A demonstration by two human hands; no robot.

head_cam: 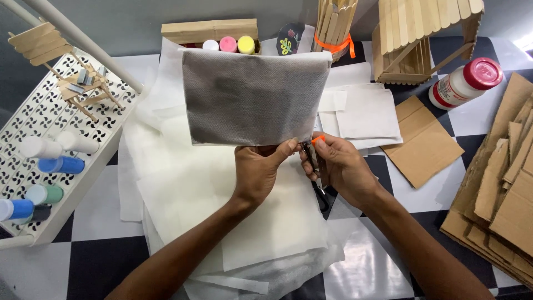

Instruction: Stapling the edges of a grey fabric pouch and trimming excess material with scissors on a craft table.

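My left hand (257, 169) pinches the lower edge of a grey sheet of non-woven fabric (252, 97) and holds it upright in front of me. My right hand (343, 166) grips a pair of scissors with an orange handle (316, 151). Their blades sit at the sheet's lower right corner. Whether the blades are open I cannot tell. Under both hands lies a pile of white fabric sheets (222, 200) on the black-and-white chequered table (100, 261).
A white perforated rack (55, 144) with paint bottles and small stick models stands at the left. Behind the sheet are paint pots (227, 44), a bundle of craft sticks (333, 25) and a stick house (425, 39). A red-capped glue jar (466, 82) and cardboard pieces (499, 183) lie right.
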